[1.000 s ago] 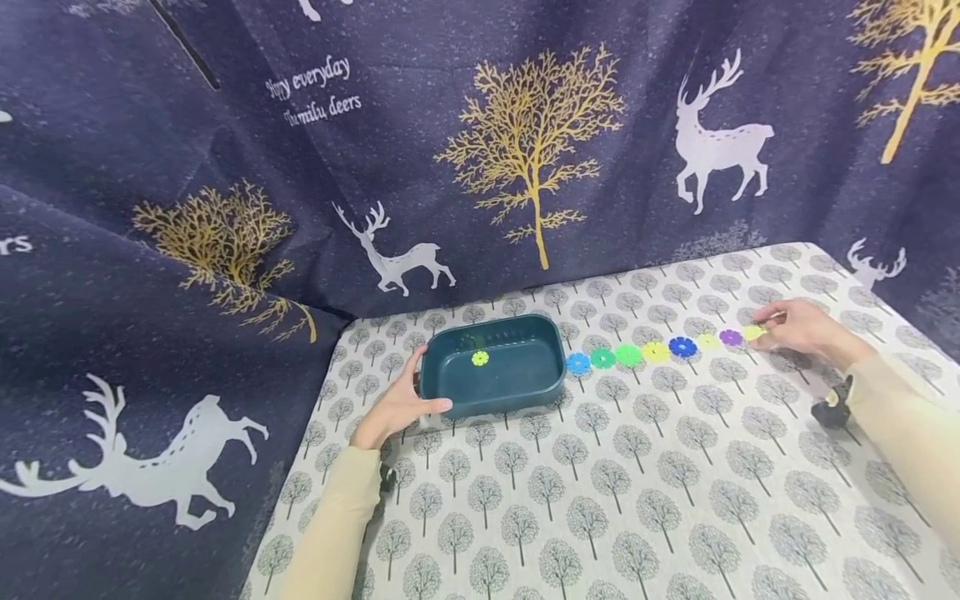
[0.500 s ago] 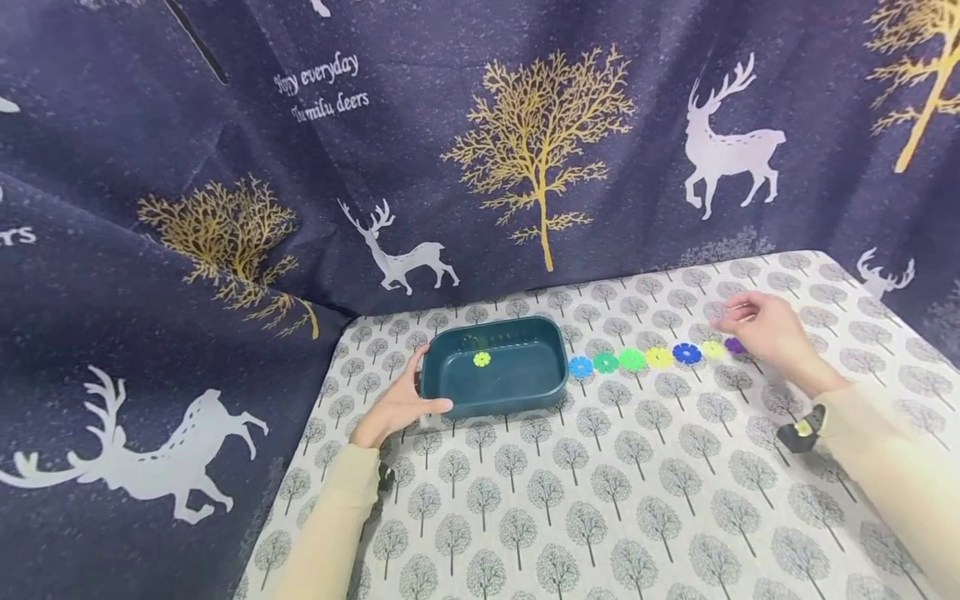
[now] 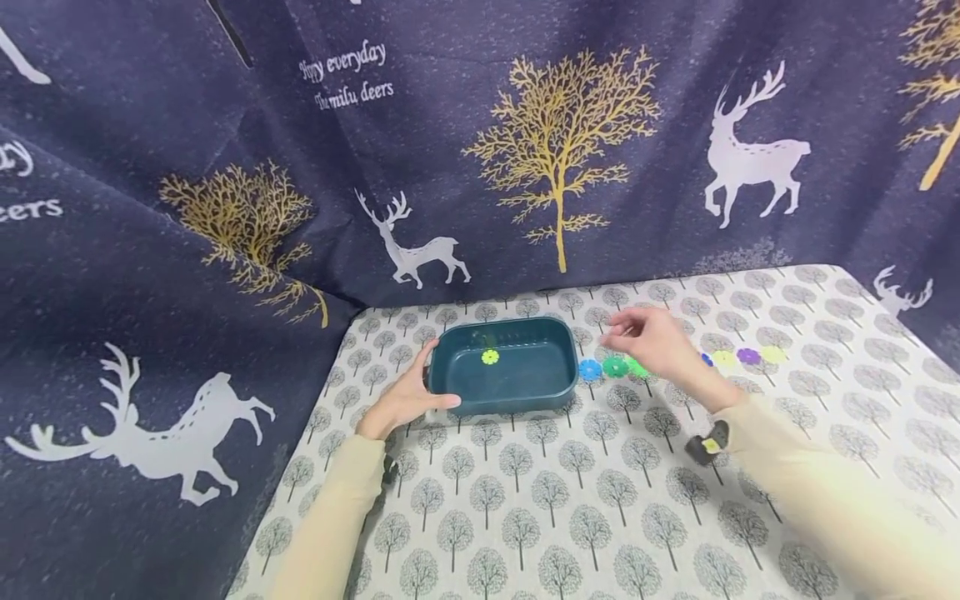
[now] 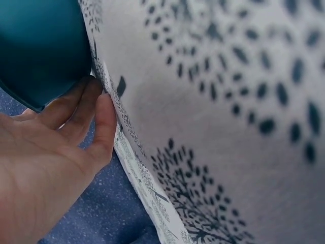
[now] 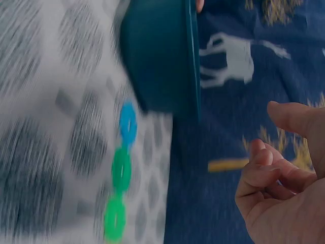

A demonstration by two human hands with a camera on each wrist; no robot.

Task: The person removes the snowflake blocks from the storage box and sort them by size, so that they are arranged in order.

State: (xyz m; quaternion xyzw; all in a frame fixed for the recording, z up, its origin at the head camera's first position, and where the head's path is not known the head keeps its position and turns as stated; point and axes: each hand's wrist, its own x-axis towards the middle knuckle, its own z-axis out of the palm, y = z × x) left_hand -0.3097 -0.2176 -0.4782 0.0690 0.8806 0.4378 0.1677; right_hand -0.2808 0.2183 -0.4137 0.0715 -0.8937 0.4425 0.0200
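Note:
A dark teal plastic tub (image 3: 517,406) stands on the tablecloth, with one yellow flower-shaped disc (image 3: 490,357) lying inside. My left hand (image 3: 408,400) grips the tub's left end, its thumb at the front side and its fingers toward the back. From the tub's right end a row of flower-shaped plastic discs runs rightward: a light blue disc (image 3: 590,370), green ones, dark blue, a purple disc (image 3: 748,356) and a pale yellow disc (image 3: 772,354) at the far end. Above this row my right hand (image 5: 284,188) holds nothing, thumb apart from its loosely bent fingers; it hides part of the row.
The table has a white cloth (image 3: 555,500) printed with grey trees. Behind and to the left hangs a dark blue curtain (image 3: 442,167) with deer and golden trees. Black wrist cameras sit on both wrists.
My right hand has let go of the pale yellow disc at the row's far end and moved left toward the tub. My left hand stays on the tub.

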